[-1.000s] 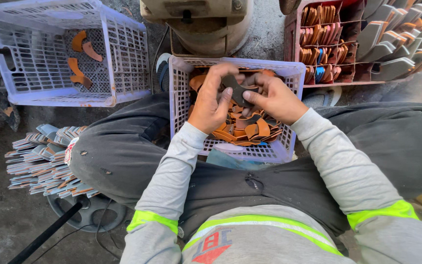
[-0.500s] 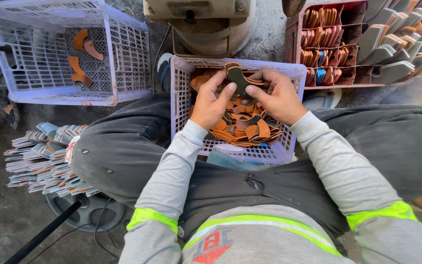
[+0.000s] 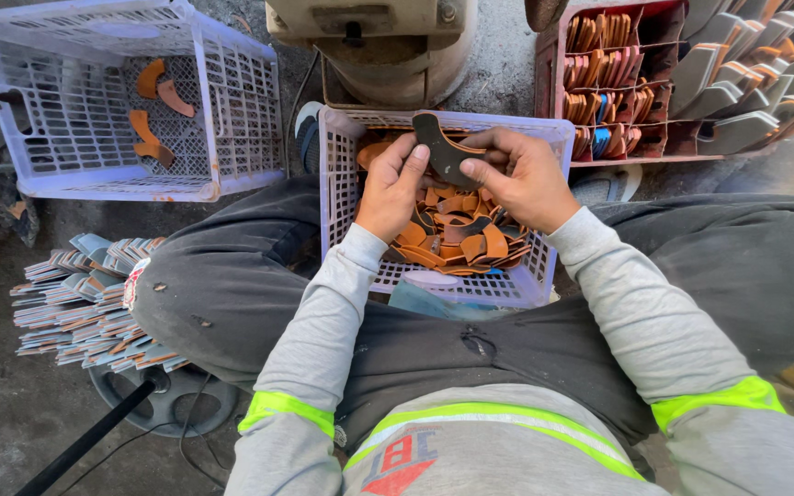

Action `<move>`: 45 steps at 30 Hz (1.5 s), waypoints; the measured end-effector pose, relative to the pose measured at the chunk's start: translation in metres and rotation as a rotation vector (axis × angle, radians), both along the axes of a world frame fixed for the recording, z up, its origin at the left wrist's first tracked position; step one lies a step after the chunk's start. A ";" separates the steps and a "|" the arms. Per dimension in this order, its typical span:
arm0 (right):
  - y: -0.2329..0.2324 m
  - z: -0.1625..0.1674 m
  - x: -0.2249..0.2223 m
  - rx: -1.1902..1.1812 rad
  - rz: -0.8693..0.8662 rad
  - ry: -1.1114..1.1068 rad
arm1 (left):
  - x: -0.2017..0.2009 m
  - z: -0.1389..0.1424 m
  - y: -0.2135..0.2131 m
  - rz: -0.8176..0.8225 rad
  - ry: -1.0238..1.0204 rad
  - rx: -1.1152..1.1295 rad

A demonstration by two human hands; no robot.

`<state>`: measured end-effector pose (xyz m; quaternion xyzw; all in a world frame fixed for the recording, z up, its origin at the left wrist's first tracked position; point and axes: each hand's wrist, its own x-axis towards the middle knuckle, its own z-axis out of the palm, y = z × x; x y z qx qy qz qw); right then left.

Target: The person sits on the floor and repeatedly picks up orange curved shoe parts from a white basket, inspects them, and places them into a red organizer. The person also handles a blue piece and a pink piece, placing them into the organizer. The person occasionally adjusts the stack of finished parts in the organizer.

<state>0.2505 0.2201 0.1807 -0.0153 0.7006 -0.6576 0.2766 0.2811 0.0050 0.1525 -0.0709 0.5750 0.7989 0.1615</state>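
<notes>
The seated person holds a dark, curved leather piece (image 3: 446, 152) up between both hands, just above the small white plastic crate (image 3: 337, 197) wedged between the knees. The left hand (image 3: 395, 188) pinches the lower left edge of the piece with thumb and fingers (image 3: 413, 158) closed on it, while the right hand (image 3: 518, 176) grips its right end, thumb on top and fingers curled behind. Held this way, flat side tilted toward the face, the piece sits where its surface and edges can be looked over, and both ends are steadied so it does not flop.

The crate below is kept close between the legs, so the pile of orange-brown and dark curved cut pieces (image 3: 457, 239) inside lies directly under the hands, within a short reach. A larger white crate (image 3: 232, 110) stands on the floor to the left front, well apart, holding only a few orange curved pieces (image 3: 151, 110) on its bottom; its spot on the left-hand side puts it within an arm's swing. Beside the left thigh, a fanned stack of flat grey and tan sheets (image 3: 85, 294) rests on the floor. To the right front, a red compartment tray (image 3: 551, 101) keeps thin pieces standing on edge in rows, sorted by slot, with grey moulded parts (image 3: 746, 83) leaning in a row just past it. A metal machine base (image 3: 388, 46) stands straight ahead.
</notes>
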 end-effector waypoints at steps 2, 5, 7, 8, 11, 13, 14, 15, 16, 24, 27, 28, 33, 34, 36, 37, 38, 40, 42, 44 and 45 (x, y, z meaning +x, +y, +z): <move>0.002 -0.001 -0.001 0.045 -0.003 -0.032 | 0.000 -0.002 0.000 -0.014 0.021 0.003; 0.006 -0.004 -0.003 0.032 0.025 0.037 | 0.000 -0.003 0.001 -0.023 0.036 0.020; 0.007 -0.005 -0.005 0.014 0.030 0.042 | 0.001 -0.002 0.002 -0.028 0.051 0.017; 0.008 -0.004 -0.005 -0.012 0.031 0.047 | 0.002 -0.001 0.002 -0.032 0.066 0.006; 0.005 0.002 -0.006 0.095 0.031 0.205 | 0.005 0.005 0.003 -0.038 0.115 -0.060; 0.004 0.010 -0.003 0.413 0.027 0.499 | 0.005 0.009 0.002 -0.025 0.220 -0.125; 0.003 0.015 -0.001 0.394 0.034 0.686 | 0.005 0.012 0.002 -0.010 0.307 -0.162; 0.002 0.019 0.000 0.370 0.043 0.872 | 0.004 0.015 0.002 0.005 0.393 -0.200; 0.002 0.023 0.001 0.344 0.054 1.056 | 0.004 0.017 0.002 0.048 0.342 -0.076; -0.002 0.034 0.007 0.299 0.075 1.156 | 0.002 0.037 0.007 0.147 0.259 0.158; -0.002 0.029 0.005 0.313 0.066 1.150 | 0.003 0.037 0.006 0.133 0.218 0.120; -0.002 0.027 0.004 0.323 0.061 1.153 | 0.003 0.035 0.004 0.109 0.241 0.042; 0.001 0.013 0.001 0.308 0.041 0.686 | 0.003 0.017 0.000 0.025 0.142 -0.058; 0.002 0.010 0.000 0.299 0.039 0.570 | 0.002 0.014 0.000 0.011 0.094 -0.064; 0.005 0.002 -0.001 0.077 0.042 0.162 | 0.001 0.009 -0.001 -0.015 -0.007 -0.075; 0.006 -0.002 -0.002 -0.034 0.041 -0.040 | 0.001 0.009 -0.003 -0.041 -0.068 0.084; 0.008 -0.006 -0.002 -0.137 0.094 -0.135 | 0.001 0.010 -0.005 -0.069 -0.130 0.244; 0.014 -0.012 -0.002 -0.341 0.194 -0.326 | 0.002 0.015 -0.008 -0.118 -0.215 0.429; 0.017 -0.017 -0.001 -0.443 0.254 -0.434 | 0.002 0.022 -0.010 -0.170 -0.260 0.485; 0.020 -0.020 0.000 -0.504 0.269 -0.524 | 0.002 0.028 -0.009 -0.151 -0.254 0.472; 0.019 -0.022 0.000 -0.518 0.260 -0.560 | 0.001 0.029 -0.008 -0.138 -0.250 0.464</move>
